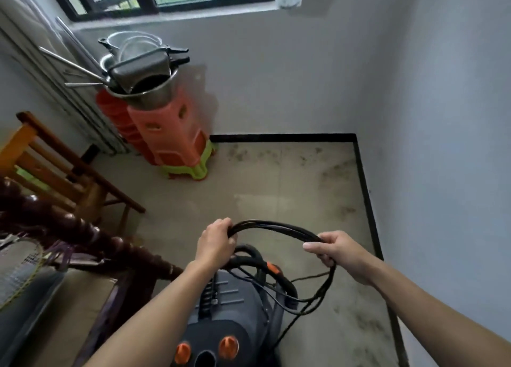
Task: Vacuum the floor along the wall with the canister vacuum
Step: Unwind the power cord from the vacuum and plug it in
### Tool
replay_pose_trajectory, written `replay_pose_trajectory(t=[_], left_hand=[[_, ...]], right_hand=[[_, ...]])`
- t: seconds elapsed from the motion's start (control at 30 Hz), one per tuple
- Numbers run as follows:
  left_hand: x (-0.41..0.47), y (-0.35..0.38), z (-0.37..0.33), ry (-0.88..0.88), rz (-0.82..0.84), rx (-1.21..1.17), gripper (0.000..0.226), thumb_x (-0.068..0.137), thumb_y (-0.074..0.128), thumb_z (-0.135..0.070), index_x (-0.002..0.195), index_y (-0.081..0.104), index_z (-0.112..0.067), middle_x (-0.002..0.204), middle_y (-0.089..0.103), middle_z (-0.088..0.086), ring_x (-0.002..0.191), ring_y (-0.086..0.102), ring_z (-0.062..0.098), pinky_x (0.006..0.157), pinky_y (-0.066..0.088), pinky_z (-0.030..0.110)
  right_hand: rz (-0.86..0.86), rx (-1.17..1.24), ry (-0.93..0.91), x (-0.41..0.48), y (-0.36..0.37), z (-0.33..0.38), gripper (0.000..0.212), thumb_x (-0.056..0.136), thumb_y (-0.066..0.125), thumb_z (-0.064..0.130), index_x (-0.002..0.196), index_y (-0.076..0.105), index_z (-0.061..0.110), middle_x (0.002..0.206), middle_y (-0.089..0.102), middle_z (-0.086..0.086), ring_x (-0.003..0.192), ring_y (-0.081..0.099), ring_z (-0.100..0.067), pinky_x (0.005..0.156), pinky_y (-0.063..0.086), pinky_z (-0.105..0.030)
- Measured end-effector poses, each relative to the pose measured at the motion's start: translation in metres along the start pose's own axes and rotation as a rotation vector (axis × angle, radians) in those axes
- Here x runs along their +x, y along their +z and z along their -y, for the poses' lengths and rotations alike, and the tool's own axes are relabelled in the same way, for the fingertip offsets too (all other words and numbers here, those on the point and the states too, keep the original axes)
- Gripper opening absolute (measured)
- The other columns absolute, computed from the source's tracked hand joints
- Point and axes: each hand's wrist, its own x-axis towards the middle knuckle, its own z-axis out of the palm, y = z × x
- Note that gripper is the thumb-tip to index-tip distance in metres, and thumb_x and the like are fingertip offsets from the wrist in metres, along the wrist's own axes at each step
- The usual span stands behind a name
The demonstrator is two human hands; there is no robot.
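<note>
A grey canister vacuum (235,305) with orange knobs stands on the floor right below me. Its thick black hose (276,272) curls over the top. A bundle of coiled black power cord (276,227) arches between my hands above the vacuum. My left hand (215,242) grips the left end of the coil. My right hand (336,250) grips the right end, and loose loops of cord hang down from it to the floor. The dusty beige floor (304,189) runs up to a black skirting (282,137) along the white walls.
A stack of orange plastic stools (168,134) with metal pots on top stands in the far left corner. A wooden chair (55,170) and dark carved furniture (83,236) stand on the left. The white right wall (442,145) is close. A window runs along the top.
</note>
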Motion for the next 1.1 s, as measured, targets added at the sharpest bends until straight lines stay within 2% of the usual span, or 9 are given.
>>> replay_pose_trajectory(t=[0.1,0.2,0.3,0.4,0.53,0.67,0.8,0.93,1.1], left_hand=[[0.014,-0.021,-0.015,-0.025,-0.012,-0.001,0.016,0.089,0.057,-0.029,0.077,0.048,-0.025,0.075,0.058,0.000,0.073,0.053,0.028,0.060,0.037,0.033],[0.033,-0.053,-0.018,-0.054,0.006,-0.014,0.020,0.086,0.061,-0.039,0.075,0.056,-0.023,0.071,0.066,-0.007,0.070,0.060,0.019,0.062,0.046,0.033],[0.050,-0.086,-0.015,-0.100,0.149,-0.416,0.027,0.075,0.079,-0.032,0.071,0.058,-0.016,0.062,0.068,-0.003,0.057,0.062,0.013,0.061,0.047,0.029],[0.063,-0.105,-0.010,-0.119,0.295,-0.910,0.033,0.067,0.087,-0.020,0.075,0.056,-0.012,0.063,0.059,0.007,0.056,0.061,0.023,0.060,0.052,0.032],[0.098,-0.123,-0.016,-0.107,0.252,-1.137,0.029,0.066,0.085,-0.028,0.077,0.063,-0.014,0.064,0.054,0.007,0.048,0.051,0.019,0.045,0.044,0.026],[0.156,-0.162,-0.031,-0.122,0.063,-1.166,0.028,0.081,0.071,-0.038,0.080,0.063,-0.011,0.059,0.053,0.004,0.048,0.049,0.017,0.047,0.043,0.025],[0.207,-0.204,-0.025,-0.051,-0.114,-0.955,0.016,0.088,0.070,-0.018,0.087,0.064,-0.003,0.056,0.055,0.004,0.050,0.048,0.016,0.052,0.042,0.025],[0.239,-0.211,-0.008,-0.062,-0.182,-0.698,0.016,0.083,0.076,-0.022,0.079,0.067,-0.009,0.050,0.056,-0.006,0.045,0.047,0.007,0.048,0.038,0.021],[0.274,-0.182,0.033,-0.275,-0.357,-0.718,0.018,0.082,0.076,-0.023,0.072,0.064,-0.016,0.053,0.054,-0.001,0.041,0.045,0.009,0.048,0.039,0.023]], right_hand=[[0.041,-0.045,-0.030,0.020,-0.013,0.020,0.016,0.083,0.076,0.017,0.076,0.062,0.011,0.059,0.050,-0.001,0.050,0.040,-0.011,0.047,0.031,-0.019],[-0.002,-0.016,-0.099,0.050,-0.011,0.047,0.005,0.087,0.066,0.002,0.087,0.070,0.005,0.058,0.051,-0.002,0.050,0.041,-0.011,0.045,0.035,-0.017],[-0.121,-0.007,-0.144,0.083,-0.010,0.075,0.009,0.088,0.064,0.001,0.088,0.071,0.006,0.060,0.049,0.001,0.049,0.035,-0.008,0.044,0.028,-0.017],[-0.193,0.050,-0.114,0.118,-0.018,0.097,0.012,0.086,0.063,-0.002,0.084,0.069,0.008,0.060,0.048,0.001,0.049,0.033,-0.009,0.046,0.025,-0.020],[-0.004,-0.061,-0.104,0.162,-0.029,0.131,0.016,0.080,0.070,0.000,0.091,0.069,0.011,0.065,0.054,-0.003,0.048,0.044,-0.011,0.045,0.037,-0.020],[0.260,-0.212,-0.086,0.205,-0.030,0.186,0.035,0.073,0.083,0.035,0.094,0.071,0.010,0.063,0.054,0.001,0.053,0.046,-0.010,0.049,0.039,-0.019],[0.282,-0.257,-0.100,0.245,-0.030,0.224,0.048,0.072,0.074,0.060,0.086,0.076,0.014,0.061,0.047,0.000,0.052,0.040,-0.011,0.049,0.035,-0.018],[0.274,-0.277,-0.036,0.295,-0.026,0.225,0.040,0.087,0.065,0.052,0.092,0.073,0.013,0.062,0.043,0.002,0.051,0.034,-0.010,0.050,0.029,-0.021],[0.272,-0.352,-0.094,0.377,0.002,0.216,0.013,0.092,0.067,0.026,0.105,0.065,0.028,0.061,0.050,0.004,0.051,0.039,-0.011,0.047,0.034,-0.022]])
